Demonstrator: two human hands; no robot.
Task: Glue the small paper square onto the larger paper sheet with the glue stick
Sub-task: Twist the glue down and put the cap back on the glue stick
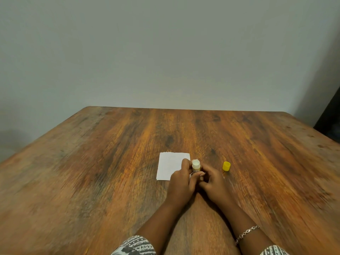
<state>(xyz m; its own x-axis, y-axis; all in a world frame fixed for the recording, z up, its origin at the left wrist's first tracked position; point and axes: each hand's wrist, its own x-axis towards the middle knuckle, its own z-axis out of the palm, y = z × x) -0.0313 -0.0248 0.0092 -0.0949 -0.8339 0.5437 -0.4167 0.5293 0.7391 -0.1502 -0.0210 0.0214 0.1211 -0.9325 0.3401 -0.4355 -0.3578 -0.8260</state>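
Item 1. Table (pixel 92 162): brown wood with a strong grain, its far edge against a plain grey wall (pixel 165 52).

Item 2. Paper sheet (pixel 170 165): white, lying flat on the table just ahead of the person. Its near right corner is covered by the left hand. The small paper square cannot be made out apart from this sheet.

Item 3. Glue stick (pixel 196 165): upright and uncapped, its pale top showing, at the right edge of the sheet. It is held between both hands.

Item 4. Cap (pixel 226 166): yellow, standing on the bare wood to the right of the glue stick, near the right hand but apart from it.

Item 5. Left hand (pixel 181 183): fingers curled round the upper body of the glue stick from the left.

Item 6. Right hand (pixel 213 183): fingers curled in tight on the lower end of the stick (the exact contact is hidden by the knuckles). A silver chain bracelet (pixel 246 233) sits on this wrist.

Item 7. Sleeves: grey-and-white patterned, left (pixel 136 245) and right (pixel 274 251), at the bottom edge of the view.
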